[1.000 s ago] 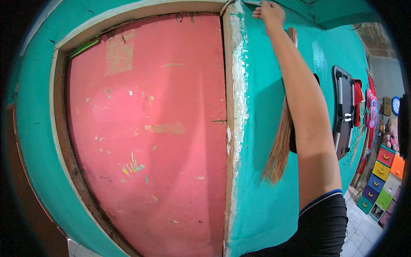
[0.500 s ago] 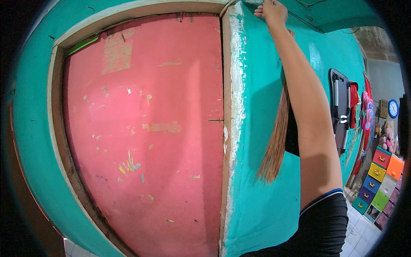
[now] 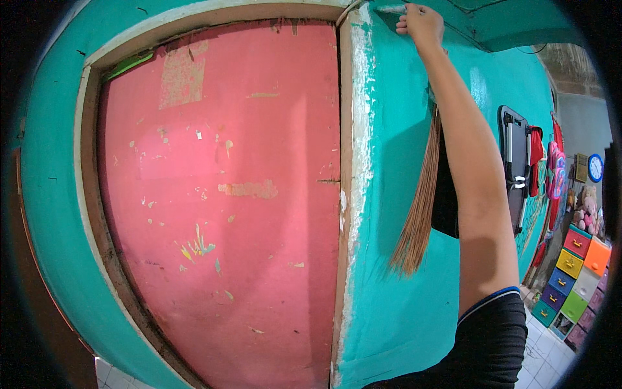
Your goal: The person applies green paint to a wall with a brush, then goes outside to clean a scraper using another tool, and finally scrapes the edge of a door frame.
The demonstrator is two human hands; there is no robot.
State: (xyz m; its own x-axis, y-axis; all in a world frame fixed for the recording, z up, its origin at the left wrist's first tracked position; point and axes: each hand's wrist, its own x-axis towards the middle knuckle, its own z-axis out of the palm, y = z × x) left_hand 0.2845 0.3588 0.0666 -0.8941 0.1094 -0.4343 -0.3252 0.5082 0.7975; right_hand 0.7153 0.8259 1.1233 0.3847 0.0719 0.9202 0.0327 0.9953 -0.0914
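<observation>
High up near the top corner of the door frame, my right hand (image 3: 424, 26) is closed round a paintbrush (image 3: 391, 9). Its pale, flat end points left toward the frame, close to the teal wall (image 3: 405, 142); whether it touches the paint I cannot tell. Below the hand, partly behind my raised forearm, a stick broom (image 3: 420, 207) hangs against the wall with its bristles down. A rough white strip (image 3: 359, 129) runs down the wall beside the frame. My left hand is out of view.
A scuffed pink door (image 3: 220, 279) fills the left, inside a worn pale frame (image 3: 346, 259). Farther right hang a black folding table (image 3: 512, 155) and colourful bags (image 3: 555, 170). Beyond are a blue round clock (image 3: 595, 166), stuffed toys (image 3: 587, 211) and multicoloured drawers (image 3: 570, 262).
My right hand has shifted slightly right and down, away from the frame's corner, and the paintbrush shows more plainly. The view has moved a little; the broom hangs as before.
</observation>
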